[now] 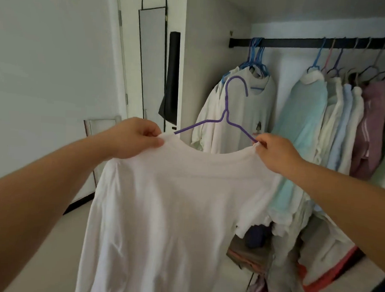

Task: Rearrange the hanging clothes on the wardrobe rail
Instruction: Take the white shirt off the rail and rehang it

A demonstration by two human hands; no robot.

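Observation:
A white long-sleeved shirt [173, 200] hangs on a purple hanger [226, 112] held up in front of me, off the rail. My left hand [134, 138] pinches the shirt's collar at the left shoulder. At the right shoulder my right hand [273, 152] pinches the collar where the hanger's arm goes in. The black wardrobe rail [293, 42] runs across the upper right. A bunch of white shirts on blue hangers [252, 97] hangs at its left end. A mint shirt [304, 120] and several pale, pink and green garments hang further right.
A gap on the rail lies between the white bunch and the mint shirt. Folded and piled clothes [293, 251] fill the wardrobe's lower part. A narrow mirror [151, 61] and a dark hanging item [171, 82] are on the wall to the left.

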